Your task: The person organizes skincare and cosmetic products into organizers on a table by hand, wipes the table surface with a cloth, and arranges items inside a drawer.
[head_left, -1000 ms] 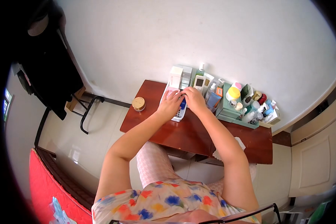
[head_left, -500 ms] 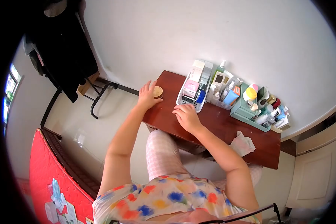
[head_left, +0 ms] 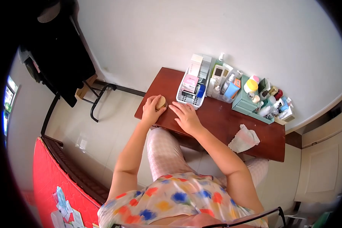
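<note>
A small round jar (head_left: 162, 102) with a tan top stands near the left end of the dark red wooden table (head_left: 212, 116). My left hand (head_left: 152, 109) is curled round its left and near sides, thumb and fingers against it. To the right of the jar is my right hand (head_left: 186, 117), fingers stretched and slightly apart, holding nothing. Just beyond that hand, a white basket (head_left: 189, 100) holds a pink-and-white box (head_left: 190, 83), other small boxes and a blue item.
Right of the basket stand a clear container of bottles (head_left: 227, 98) and a pale green organizer (head_left: 245, 103) full of cosmetics. A crumpled whitish cloth (head_left: 244, 139) lies near the table's front edge. A red mattress (head_left: 60, 171) is at the lower left.
My left hand has closed in on the jar, and the jar sits nearer the table's front edge. My right hand's fingers have stretched out toward it. The view has shifted slightly.
</note>
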Action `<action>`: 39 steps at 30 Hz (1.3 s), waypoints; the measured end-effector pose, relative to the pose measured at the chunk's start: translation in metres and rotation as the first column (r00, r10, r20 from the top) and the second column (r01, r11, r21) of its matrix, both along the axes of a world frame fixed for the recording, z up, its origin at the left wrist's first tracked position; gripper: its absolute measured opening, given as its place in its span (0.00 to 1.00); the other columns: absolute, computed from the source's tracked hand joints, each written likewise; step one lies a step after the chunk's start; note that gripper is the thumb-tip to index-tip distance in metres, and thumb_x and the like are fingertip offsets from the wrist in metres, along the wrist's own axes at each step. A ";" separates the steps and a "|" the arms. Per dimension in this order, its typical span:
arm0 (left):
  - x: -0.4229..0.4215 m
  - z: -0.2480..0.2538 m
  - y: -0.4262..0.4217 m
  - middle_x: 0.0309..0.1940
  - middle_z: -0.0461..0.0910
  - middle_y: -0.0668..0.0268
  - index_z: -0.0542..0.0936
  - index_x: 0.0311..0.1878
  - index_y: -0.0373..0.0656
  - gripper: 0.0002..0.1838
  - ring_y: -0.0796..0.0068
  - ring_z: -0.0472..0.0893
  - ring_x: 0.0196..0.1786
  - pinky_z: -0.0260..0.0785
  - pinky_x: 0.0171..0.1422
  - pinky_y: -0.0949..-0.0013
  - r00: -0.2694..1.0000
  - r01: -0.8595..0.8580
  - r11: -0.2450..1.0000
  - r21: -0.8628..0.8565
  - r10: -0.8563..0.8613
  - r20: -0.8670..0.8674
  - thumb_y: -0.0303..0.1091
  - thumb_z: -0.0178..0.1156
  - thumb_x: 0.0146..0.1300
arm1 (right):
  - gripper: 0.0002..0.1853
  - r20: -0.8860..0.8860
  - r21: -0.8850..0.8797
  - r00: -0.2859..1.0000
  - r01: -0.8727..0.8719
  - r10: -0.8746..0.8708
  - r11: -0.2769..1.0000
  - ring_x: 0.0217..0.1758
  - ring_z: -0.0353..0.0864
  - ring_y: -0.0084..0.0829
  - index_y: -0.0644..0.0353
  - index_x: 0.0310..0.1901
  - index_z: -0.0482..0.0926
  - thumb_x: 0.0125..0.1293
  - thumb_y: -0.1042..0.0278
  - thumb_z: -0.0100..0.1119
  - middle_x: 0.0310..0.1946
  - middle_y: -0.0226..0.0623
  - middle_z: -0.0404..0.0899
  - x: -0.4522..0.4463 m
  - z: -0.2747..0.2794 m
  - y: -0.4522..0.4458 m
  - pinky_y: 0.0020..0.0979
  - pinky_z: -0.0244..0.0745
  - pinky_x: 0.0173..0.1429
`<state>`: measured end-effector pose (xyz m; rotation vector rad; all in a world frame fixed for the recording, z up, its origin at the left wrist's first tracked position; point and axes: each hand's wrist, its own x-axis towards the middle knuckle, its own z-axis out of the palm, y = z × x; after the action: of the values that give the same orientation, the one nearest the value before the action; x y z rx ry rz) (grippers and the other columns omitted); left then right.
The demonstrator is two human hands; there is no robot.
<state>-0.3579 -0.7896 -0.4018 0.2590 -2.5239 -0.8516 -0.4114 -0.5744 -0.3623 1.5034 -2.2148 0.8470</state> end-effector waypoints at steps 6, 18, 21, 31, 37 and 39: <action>0.013 0.028 0.036 0.54 0.79 0.58 0.78 0.58 0.44 0.30 0.55 0.79 0.57 0.72 0.62 0.56 0.970 0.230 0.953 0.198 -0.209 -0.120 0.37 0.74 0.51 | 0.34 -0.194 -0.046 0.979 0.052 -0.060 0.998 0.62 0.73 0.33 0.50 0.64 0.72 0.53 0.70 0.71 0.60 0.30 0.73 0.000 -0.011 -0.004 0.47 0.60 0.69; -0.015 -0.015 0.093 0.73 0.59 0.47 0.55 0.76 0.37 0.40 0.49 0.60 0.75 0.53 0.77 0.55 0.968 0.167 0.954 0.248 -0.110 -0.227 0.35 0.63 0.66 | 0.28 -0.116 -0.177 0.906 0.384 -0.407 0.906 0.57 0.75 0.33 0.54 0.54 0.76 0.48 0.72 0.73 0.49 0.30 0.76 -0.035 -0.007 0.029 0.47 0.60 0.65; -0.011 -0.021 0.101 0.73 0.59 0.45 0.54 0.76 0.36 0.41 0.47 0.62 0.74 0.56 0.76 0.54 0.991 0.126 0.966 0.226 -0.112 -0.072 0.39 0.63 0.66 | 0.29 -0.094 -0.151 0.916 0.373 -0.389 0.915 0.55 0.75 0.34 0.54 0.55 0.76 0.48 0.70 0.74 0.47 0.29 0.76 -0.048 -0.010 0.024 0.48 0.59 0.65; -0.018 -0.030 0.100 0.73 0.60 0.47 0.59 0.74 0.38 0.39 0.48 0.62 0.74 0.56 0.75 0.53 0.990 0.105 0.983 0.150 -0.090 -0.104 0.41 0.64 0.66 | 0.23 -0.037 0.040 0.919 0.393 -0.392 0.919 0.67 0.69 0.36 0.51 0.56 0.78 0.57 0.68 0.68 0.61 0.30 0.75 -0.051 -0.023 0.039 0.60 0.46 0.75; -0.005 -0.021 0.107 0.67 0.66 0.54 0.72 0.63 0.39 0.23 0.52 0.67 0.69 0.60 0.72 0.57 0.957 0.049 0.975 0.217 0.017 -0.290 0.30 0.61 0.66 | 0.21 -0.096 -0.043 0.884 0.456 -0.458 0.889 0.68 0.68 0.38 0.49 0.55 0.81 0.58 0.75 0.63 0.61 0.32 0.73 -0.007 -0.019 0.148 0.62 0.50 0.73; -0.005 -0.027 0.104 0.64 0.70 0.55 0.76 0.58 0.39 0.17 0.55 0.69 0.66 0.62 0.71 0.57 0.932 0.054 0.969 0.242 0.038 -0.361 0.27 0.59 0.66 | 0.22 -0.059 -0.022 0.848 0.527 -0.527 0.850 0.68 0.68 0.39 0.47 0.55 0.81 0.57 0.74 0.64 0.60 0.32 0.73 0.008 -0.021 0.195 0.63 0.51 0.72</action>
<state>-0.3624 -0.6856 -0.4288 0.1523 -2.0770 -1.1097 -0.4036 -0.3796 -0.3834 0.8182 -2.3930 0.6092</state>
